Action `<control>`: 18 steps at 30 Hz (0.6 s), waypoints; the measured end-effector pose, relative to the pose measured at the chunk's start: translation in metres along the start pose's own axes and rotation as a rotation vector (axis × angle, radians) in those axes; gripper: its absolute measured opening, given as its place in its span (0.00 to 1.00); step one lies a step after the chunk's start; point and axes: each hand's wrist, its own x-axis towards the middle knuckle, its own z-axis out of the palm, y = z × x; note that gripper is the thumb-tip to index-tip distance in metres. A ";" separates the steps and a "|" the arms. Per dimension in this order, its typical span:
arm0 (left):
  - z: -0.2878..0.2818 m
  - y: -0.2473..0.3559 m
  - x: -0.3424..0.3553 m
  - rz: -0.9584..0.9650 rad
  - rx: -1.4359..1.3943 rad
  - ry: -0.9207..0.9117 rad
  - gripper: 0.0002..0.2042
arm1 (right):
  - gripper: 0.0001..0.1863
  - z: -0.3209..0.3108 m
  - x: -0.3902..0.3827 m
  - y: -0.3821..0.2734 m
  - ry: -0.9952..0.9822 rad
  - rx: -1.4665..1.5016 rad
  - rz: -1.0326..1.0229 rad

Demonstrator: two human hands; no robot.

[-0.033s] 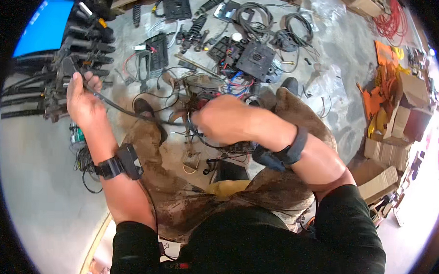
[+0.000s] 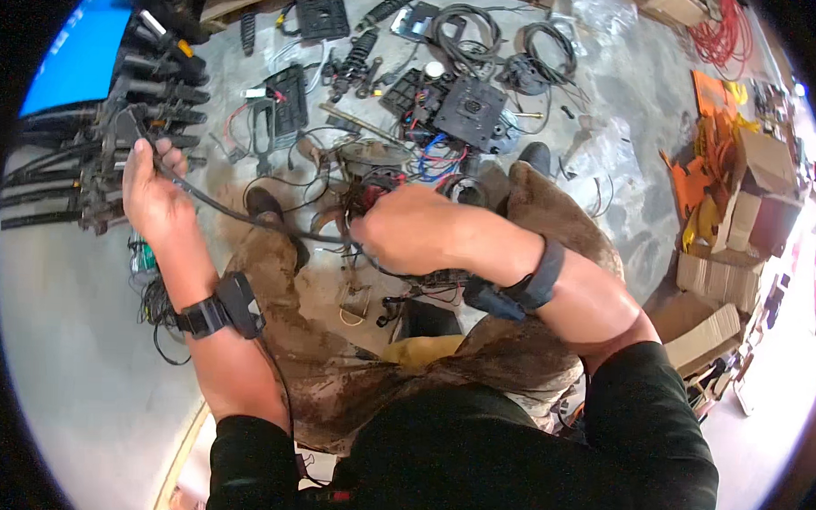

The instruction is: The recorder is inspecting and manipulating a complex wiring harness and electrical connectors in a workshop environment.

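My left hand [image 2: 154,192], raised at the left, is closed on a black cable [image 2: 212,203] near a dark end piece [image 2: 130,133], beside dark metal parts. The cable runs down and right to a tangle of wires and parts between my legs. My right hand [image 2: 413,228] is closed at that tangle, apparently round the cable; its fingertips are mostly hidden. A red part [image 2: 379,187] shows just above it, and a dark square housing [image 2: 471,113] lies beyond, with coloured wires below it.
Shock absorbers [image 2: 356,60], black coiled cables [image 2: 465,37] and plastic bags lie on the grey floor [image 2: 625,227] ahead. Dark forks or tubes [image 2: 59,211] and a blue panel [image 2: 74,45] are at left. Cardboard boxes [image 2: 757,177], orange parts [image 2: 698,175] and red cable [image 2: 721,46] are at right.
My right hand has shifted slightly left. My left hand still holds the cable in nearly the same place.
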 end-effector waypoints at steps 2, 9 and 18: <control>0.014 0.001 -0.010 -0.010 0.058 -0.004 0.09 | 0.07 -0.004 -0.002 0.000 -0.010 0.007 0.012; 0.029 -0.004 -0.019 -0.054 0.122 -0.189 0.08 | 0.13 -0.027 -0.007 0.009 0.012 -0.066 0.068; 0.033 -0.010 -0.023 -0.065 0.221 -0.284 0.12 | 0.10 -0.025 -0.005 0.011 -0.037 -0.094 0.126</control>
